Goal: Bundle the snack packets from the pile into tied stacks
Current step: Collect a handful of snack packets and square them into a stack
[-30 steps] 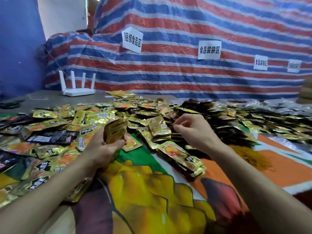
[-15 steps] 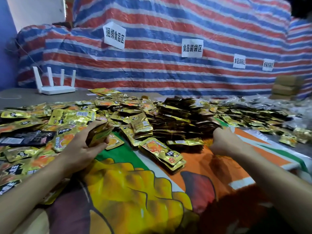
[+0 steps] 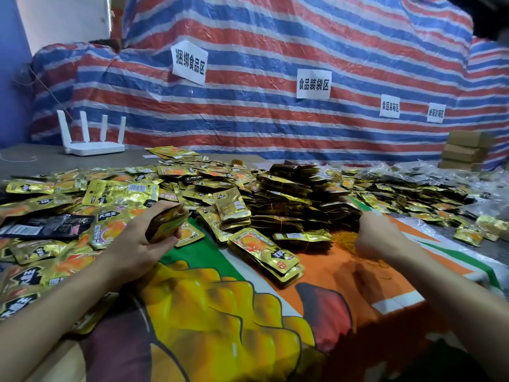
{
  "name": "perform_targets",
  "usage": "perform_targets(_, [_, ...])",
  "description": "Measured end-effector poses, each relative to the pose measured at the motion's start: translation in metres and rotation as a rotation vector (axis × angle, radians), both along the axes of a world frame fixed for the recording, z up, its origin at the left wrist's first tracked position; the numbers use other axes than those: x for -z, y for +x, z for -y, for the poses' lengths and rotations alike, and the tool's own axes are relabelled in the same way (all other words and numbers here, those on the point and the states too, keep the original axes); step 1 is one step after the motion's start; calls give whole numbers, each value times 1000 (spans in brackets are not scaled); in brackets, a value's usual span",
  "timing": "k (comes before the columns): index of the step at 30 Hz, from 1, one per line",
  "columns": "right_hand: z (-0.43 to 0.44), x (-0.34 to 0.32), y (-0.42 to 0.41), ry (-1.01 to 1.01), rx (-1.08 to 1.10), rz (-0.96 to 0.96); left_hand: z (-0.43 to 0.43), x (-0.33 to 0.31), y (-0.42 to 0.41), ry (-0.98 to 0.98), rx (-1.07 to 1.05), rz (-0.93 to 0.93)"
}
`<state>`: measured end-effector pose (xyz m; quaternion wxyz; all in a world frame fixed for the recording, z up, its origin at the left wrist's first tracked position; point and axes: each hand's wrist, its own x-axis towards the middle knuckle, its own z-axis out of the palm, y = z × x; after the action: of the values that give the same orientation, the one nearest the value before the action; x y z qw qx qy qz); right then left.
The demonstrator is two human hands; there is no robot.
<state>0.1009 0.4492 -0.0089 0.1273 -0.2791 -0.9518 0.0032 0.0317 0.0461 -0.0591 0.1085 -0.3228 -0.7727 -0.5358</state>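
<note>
gold packets (image 3: 168, 221) in left grip (image 3: 137, 244); right grip (image 3: 377, 238) hides its fingertips.

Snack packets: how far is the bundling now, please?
Done: a heap of squared stacks lies in the middle, seemingly bundled. In hand: the left hand grips one stack while the right hand reaches into the orange ties. Left: many loose packets cover the left side.
</note>
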Motion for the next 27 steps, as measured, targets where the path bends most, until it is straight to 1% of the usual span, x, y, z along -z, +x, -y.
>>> perform_targets(1, [0, 0, -1, -26, -14, -31, 1, 0, -2, 0, 32, -5])
perform_targets(4, [-5, -5, -1, -41, -75, -44, 3, 3, -9, 21, 54, -13])
perform_targets(6, [-6, -7, 4, -50, -73, 18, 2, 4, -11, 21, 48, -12])
perform_targets(10, [-10, -5, 18, -72, 5, 185, 2, 2, -9, 22, 62, 0])
perform_targets(15, [-2, -3, 25, 88, 9, 289, 2, 2, -7, 3, 63, 9])
perform_targets(18, [8, -7, 27, 82, 0, 340, 2, 1, -5, 31, 53, 4])
perform_targets(20, [16, -13, 27, 127, 9, 287, -2, 0, -4, 109, 37, 39])
perform_targets(22, [31, -22, 23, 166, -60, 119, -6, -2, -3, 238, 17, 129])
perform_targets(23, [44, -26, 19, 139, -129, 29, -7, -3, -3, 291, 1, 175])
perform_targets(25, [80, -31, 9, -14, -322, -86, -8, -7, -2, 374, -17, 255])
perform_targets(27, [123, -31, -1, -204, -545, -128, -7, -11, 1, 446, 5, 313])
